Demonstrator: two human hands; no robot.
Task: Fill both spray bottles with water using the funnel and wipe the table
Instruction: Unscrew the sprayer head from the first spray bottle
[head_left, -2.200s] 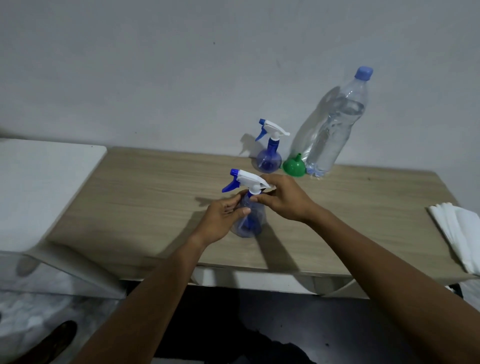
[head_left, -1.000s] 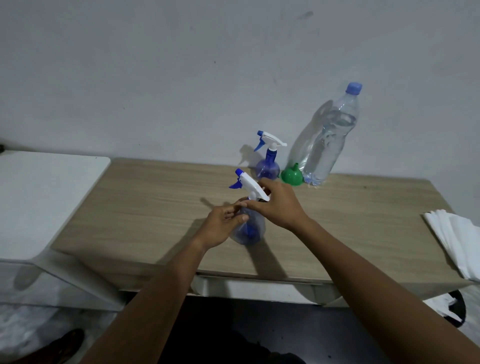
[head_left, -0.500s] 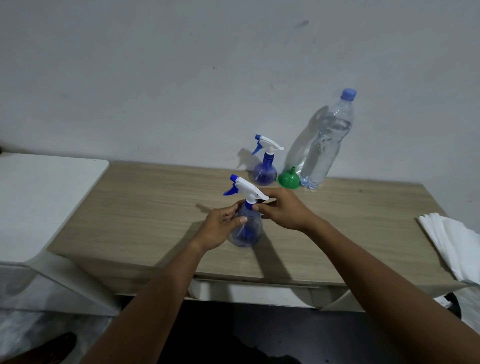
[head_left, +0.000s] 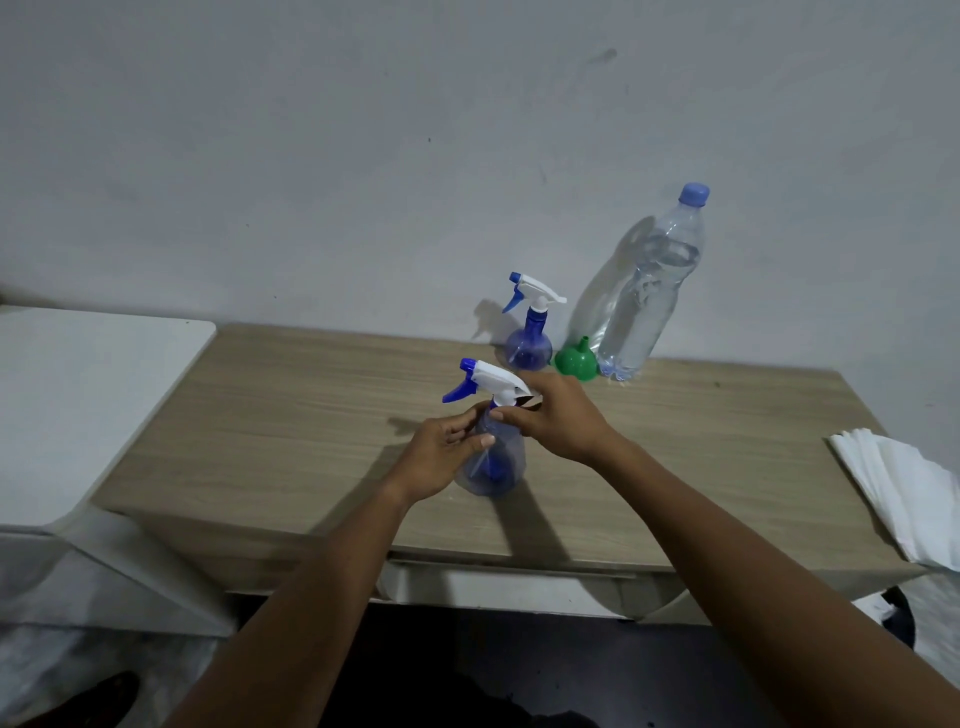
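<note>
Head view: left hand (head_left: 441, 454) grips near spray bottle (head_left: 491, 462); right hand (head_left: 558, 421) pinches collar.

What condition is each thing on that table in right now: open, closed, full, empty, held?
Near spray bottle: upright, spray head on, looks empty, held by both hands.
Left hand: wrapped around its body.
Right hand: at its neck.
Far spray bottle: upright, head on, untouched.
Funnel: upside down, unused.
Water bottle: capped, mostly full.
Paper towels: stacked, untouched.
</note>
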